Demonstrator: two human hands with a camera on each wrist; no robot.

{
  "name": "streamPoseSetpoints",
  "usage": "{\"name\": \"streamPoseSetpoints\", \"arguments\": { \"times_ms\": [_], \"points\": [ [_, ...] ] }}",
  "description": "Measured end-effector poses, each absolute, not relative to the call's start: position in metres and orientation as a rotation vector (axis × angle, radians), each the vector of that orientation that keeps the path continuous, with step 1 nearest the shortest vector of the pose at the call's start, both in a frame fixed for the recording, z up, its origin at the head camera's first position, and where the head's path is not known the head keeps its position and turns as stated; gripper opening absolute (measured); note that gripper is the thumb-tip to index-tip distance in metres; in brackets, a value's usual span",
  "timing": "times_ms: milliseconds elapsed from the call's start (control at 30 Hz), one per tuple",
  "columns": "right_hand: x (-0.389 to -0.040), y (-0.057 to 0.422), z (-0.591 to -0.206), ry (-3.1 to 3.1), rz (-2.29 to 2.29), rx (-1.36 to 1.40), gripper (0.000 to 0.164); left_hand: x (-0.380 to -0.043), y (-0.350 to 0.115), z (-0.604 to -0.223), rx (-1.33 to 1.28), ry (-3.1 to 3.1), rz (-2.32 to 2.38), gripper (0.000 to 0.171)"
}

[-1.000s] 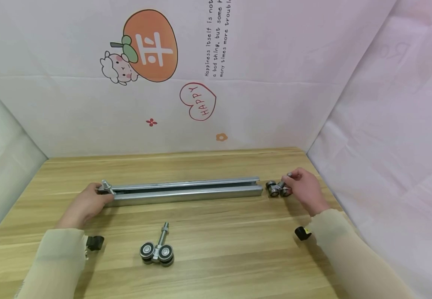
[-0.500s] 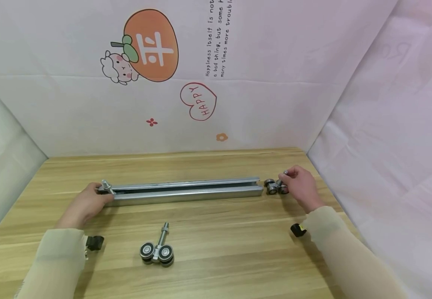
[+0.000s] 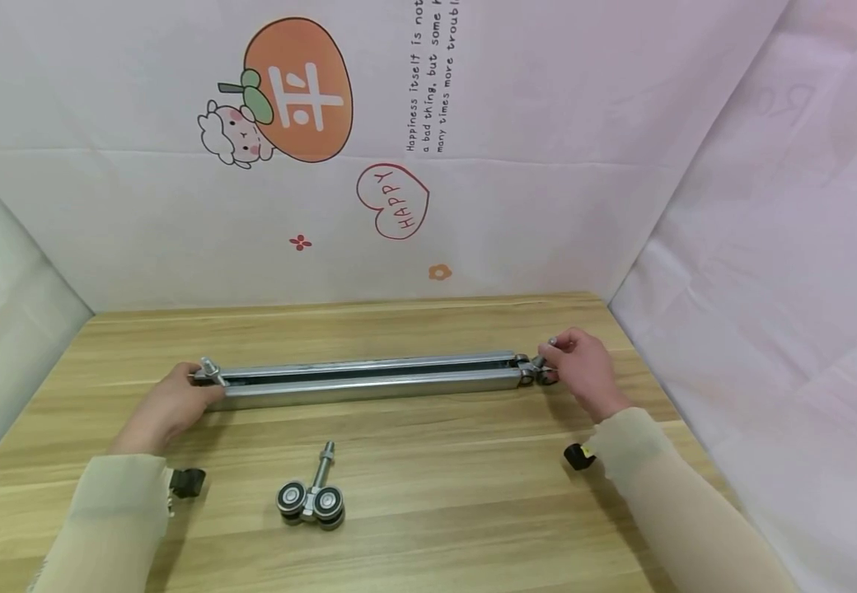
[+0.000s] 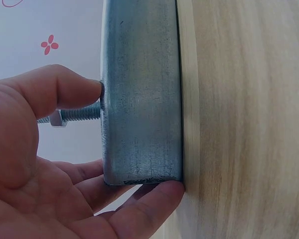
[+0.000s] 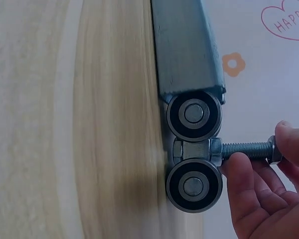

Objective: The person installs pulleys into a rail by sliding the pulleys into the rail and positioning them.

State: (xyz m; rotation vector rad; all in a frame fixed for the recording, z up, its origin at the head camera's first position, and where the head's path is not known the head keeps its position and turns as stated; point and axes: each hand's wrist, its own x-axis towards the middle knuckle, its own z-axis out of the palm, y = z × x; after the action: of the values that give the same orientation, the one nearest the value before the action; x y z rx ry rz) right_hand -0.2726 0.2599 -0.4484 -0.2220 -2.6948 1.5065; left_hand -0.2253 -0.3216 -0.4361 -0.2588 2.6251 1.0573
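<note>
A steel C-channel rail [image 3: 376,390] lies across the table with its slot facing up. My left hand [image 3: 176,403] grips its left end, thumb on the top edge and fingers at the end face. A threaded bolt with a nut [image 4: 80,114] sticks up from the slot there; what it belongs to inside is hidden. At the right end, my right hand [image 3: 584,371] pinches the bolt of a roller trolley [image 5: 194,149]. That trolley's leading wheels are at the rail's mouth, partly inside; its trailing wheels stand outside.
Another roller trolley [image 3: 311,501] lies on the wooden table [image 3: 436,511] in front of the rail, its bolt pointing away from me. White printed cloth [image 3: 517,222] rises behind the table, with plain cloth at both sides. Black wrist cameras [image 3: 188,482] hang under the sleeves.
My right hand has moved left with the roller trolley, from just beyond the rail's right end up to its mouth. The left hand, rail and front trolley have stayed in place.
</note>
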Motion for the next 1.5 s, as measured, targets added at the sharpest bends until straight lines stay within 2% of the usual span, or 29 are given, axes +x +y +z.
{"name": "streamPoseSetpoints", "arguments": {
  "times_ms": [767, 967, 1233, 1500],
  "points": [
    [-0.273, 0.242, -0.446, -2.704, 1.553, -0.187, 0.023, -0.223, -0.321, -0.435, -0.237, 2.614, 1.053, 0.088],
    [-0.273, 0.239, -0.448, -2.755, 1.415, -0.132, 0.023, -0.223, -0.321, -0.435, -0.245, 2.616, 1.054, 0.088],
    [-0.271, 0.241, -0.445, -2.857, 1.179, -0.023, 0.032, -0.224, -0.322, -0.437, -0.244, 2.612, 1.049, 0.087],
    [-0.272, 0.237, -0.440, -2.849, 1.124, -0.011, 0.021, -0.223, -0.322, -0.435, -0.246, 2.617, 1.051, 0.088]
  ]
}}
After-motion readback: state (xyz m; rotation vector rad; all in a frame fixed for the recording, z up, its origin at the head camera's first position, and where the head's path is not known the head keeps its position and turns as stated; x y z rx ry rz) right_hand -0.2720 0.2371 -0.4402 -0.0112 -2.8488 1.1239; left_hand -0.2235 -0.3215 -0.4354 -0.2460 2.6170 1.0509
